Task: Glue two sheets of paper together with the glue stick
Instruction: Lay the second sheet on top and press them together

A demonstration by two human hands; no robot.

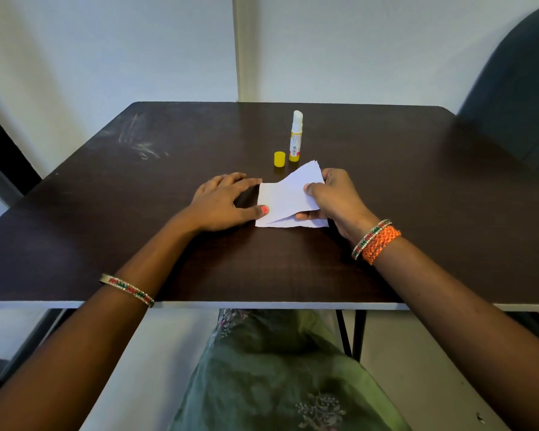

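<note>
2 hands: left hand [221,202] presses lower sheet [288,223] flat-fingered; right hand [333,197] pinches upper sheet [288,194].

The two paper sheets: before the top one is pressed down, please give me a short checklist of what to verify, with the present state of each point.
1. Lower sheet lies flat on the table: ok.
2. Left hand pins the sheets' left edge, thumb on the paper: ok.
3. Right hand has a pinch grip on the upper sheet, its right side lifted: ok.
4. Glue spread between the sheets: cannot tell, the inner faces are hidden.
5. Glue stick stands upright, apart from the paper: ok.
6. Yellow cap back on the stick: not ok, it stands beside it.
</note>
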